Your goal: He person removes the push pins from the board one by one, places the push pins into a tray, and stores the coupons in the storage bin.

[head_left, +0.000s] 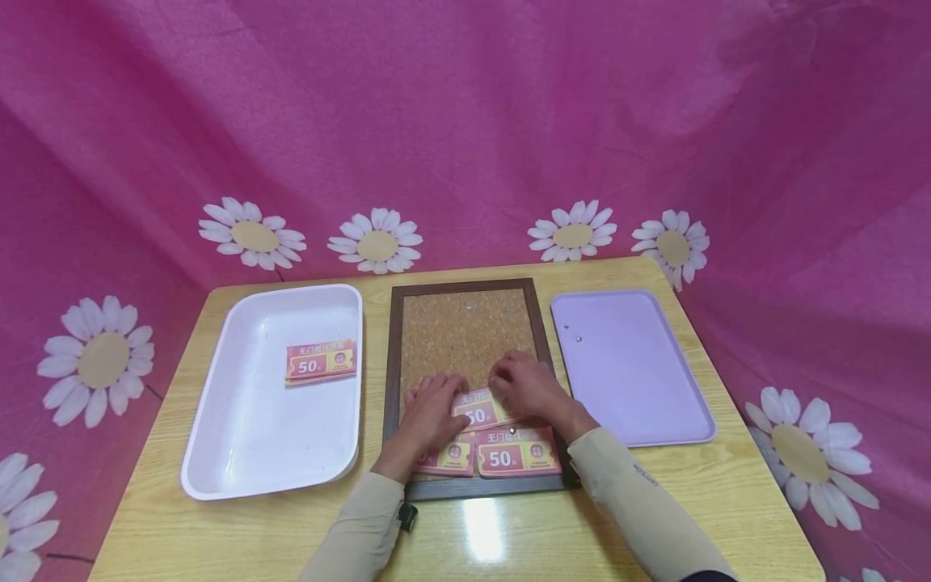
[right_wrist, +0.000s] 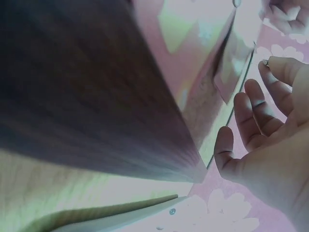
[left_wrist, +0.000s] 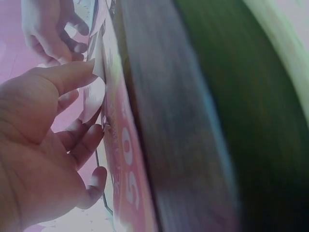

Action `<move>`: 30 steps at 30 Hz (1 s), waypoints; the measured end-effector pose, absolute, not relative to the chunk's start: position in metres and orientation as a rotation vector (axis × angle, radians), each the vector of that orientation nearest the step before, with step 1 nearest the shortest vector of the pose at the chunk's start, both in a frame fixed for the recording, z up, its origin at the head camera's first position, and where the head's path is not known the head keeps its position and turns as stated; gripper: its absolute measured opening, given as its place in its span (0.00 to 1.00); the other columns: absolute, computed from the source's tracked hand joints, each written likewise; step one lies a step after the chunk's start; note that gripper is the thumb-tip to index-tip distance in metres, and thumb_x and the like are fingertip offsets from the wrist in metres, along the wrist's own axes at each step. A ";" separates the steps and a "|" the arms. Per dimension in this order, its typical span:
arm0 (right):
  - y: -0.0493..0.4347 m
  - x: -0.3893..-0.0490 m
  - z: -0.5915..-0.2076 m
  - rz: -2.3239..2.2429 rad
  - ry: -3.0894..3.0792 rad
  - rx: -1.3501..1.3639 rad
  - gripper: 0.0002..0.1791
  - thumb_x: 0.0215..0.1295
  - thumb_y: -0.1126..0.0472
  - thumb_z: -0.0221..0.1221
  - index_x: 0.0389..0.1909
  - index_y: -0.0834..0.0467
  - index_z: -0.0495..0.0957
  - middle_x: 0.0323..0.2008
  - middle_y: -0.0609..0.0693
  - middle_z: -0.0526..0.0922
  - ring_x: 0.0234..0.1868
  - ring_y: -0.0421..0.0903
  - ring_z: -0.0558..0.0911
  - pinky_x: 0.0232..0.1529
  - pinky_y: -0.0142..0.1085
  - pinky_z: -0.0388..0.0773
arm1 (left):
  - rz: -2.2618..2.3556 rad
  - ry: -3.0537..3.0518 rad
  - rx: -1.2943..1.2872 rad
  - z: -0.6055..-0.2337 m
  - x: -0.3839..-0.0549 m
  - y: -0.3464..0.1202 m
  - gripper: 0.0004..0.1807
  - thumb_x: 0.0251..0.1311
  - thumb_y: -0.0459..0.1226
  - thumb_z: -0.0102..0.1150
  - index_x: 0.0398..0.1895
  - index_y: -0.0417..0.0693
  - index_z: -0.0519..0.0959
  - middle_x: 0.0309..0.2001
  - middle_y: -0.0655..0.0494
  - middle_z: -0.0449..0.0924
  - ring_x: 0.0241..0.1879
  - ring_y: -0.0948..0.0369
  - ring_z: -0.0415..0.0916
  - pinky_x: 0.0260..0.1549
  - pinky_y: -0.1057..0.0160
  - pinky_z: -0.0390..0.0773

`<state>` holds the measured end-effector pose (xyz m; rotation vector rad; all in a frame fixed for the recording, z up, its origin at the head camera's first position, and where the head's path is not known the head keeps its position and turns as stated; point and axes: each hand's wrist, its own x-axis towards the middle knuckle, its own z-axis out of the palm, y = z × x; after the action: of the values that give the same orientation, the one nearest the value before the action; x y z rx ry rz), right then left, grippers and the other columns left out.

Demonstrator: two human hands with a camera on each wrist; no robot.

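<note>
Though half-hidden — coupon (head_left: 480, 410) apparently between hands (head_left: 432, 411).

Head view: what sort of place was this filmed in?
Probably a staged recording corner: a pink daisy-print cloth hangs behind and to both sides of a wood-grain table, where a white tub and a lilac tray flank a framed corkboard.

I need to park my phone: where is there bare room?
Bare: the purple tray, right of two small shiny pieces; the cork board toward its far edge; the white tray, on the near side of its coupon stack. Crowded: the board's near part, with the left hand, right hand and coupons.
</note>
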<state>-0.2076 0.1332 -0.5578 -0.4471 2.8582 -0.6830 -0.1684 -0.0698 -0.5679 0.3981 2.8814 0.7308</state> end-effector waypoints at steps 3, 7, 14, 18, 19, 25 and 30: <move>0.135 -0.210 -0.556 -0.736 2.859 -0.419 0.06 0.66 0.50 0.57 0.34 0.43 0.82 0.40 0.42 0.77 0.45 0.44 0.76 0.51 0.45 0.72 | 0.731 2.881 0.417 -0.568 -0.168 -0.070 0.16 0.50 0.46 0.68 0.42 0.60 0.77 0.48 0.60 0.75 0.49 0.58 0.66 0.45 0.53 0.60; 0.137 -0.213 -0.554 -0.818 2.852 -0.387 0.04 0.64 0.50 0.60 0.33 0.43 0.82 0.38 0.42 0.76 0.43 0.43 0.76 0.49 0.43 0.73 | 0.740 2.875 0.433 -0.567 -0.167 -0.071 0.11 0.51 0.46 0.68 0.38 0.60 0.79 0.47 0.61 0.75 0.48 0.58 0.66 0.45 0.53 0.60; 0.140 -0.216 -0.549 -0.875 2.847 -0.404 0.06 0.65 0.51 0.59 0.32 0.44 0.83 0.38 0.43 0.76 0.44 0.43 0.76 0.49 0.42 0.73 | 0.771 2.865 0.427 -0.568 -0.168 -0.071 0.14 0.52 0.43 0.67 0.44 0.59 0.79 0.49 0.59 0.77 0.49 0.58 0.68 0.47 0.52 0.60; 0.141 -0.217 -0.544 -0.898 2.852 -0.405 0.07 0.65 0.51 0.58 0.32 0.45 0.83 0.38 0.44 0.77 0.44 0.44 0.76 0.51 0.43 0.73 | 0.831 2.837 0.389 -0.566 -0.168 -0.071 0.16 0.52 0.41 0.66 0.46 0.60 0.78 0.49 0.59 0.77 0.52 0.57 0.69 0.49 0.50 0.61; 0.142 -0.217 -0.543 -0.904 2.852 -0.404 0.07 0.65 0.51 0.58 0.32 0.45 0.83 0.38 0.44 0.77 0.44 0.44 0.76 0.51 0.43 0.73 | 0.847 2.831 0.383 -0.565 -0.169 -0.071 0.16 0.52 0.40 0.66 0.47 0.59 0.78 0.49 0.59 0.77 0.52 0.57 0.70 0.50 0.50 0.61; 0.144 -0.218 -0.540 -0.924 2.857 -0.402 0.06 0.65 0.52 0.59 0.33 0.47 0.83 0.39 0.45 0.79 0.46 0.45 0.78 0.52 0.45 0.73 | 0.957 2.808 0.347 -0.561 -0.171 -0.072 0.18 0.54 0.38 0.65 0.49 0.56 0.77 0.51 0.56 0.77 0.55 0.55 0.73 0.54 0.44 0.63; 0.146 -0.219 -0.535 -0.906 2.862 -0.412 0.07 0.65 0.52 0.58 0.35 0.48 0.83 0.38 0.46 0.81 0.45 0.46 0.78 0.53 0.45 0.73 | 1.065 2.765 0.319 -0.555 -0.170 -0.073 0.19 0.56 0.36 0.63 0.52 0.55 0.76 0.52 0.55 0.76 0.54 0.54 0.74 0.57 0.47 0.69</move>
<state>-0.2186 0.1457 -0.5347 -0.4119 2.8618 -0.9059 -0.1700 -0.0731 -0.5552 0.3189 2.7652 1.0647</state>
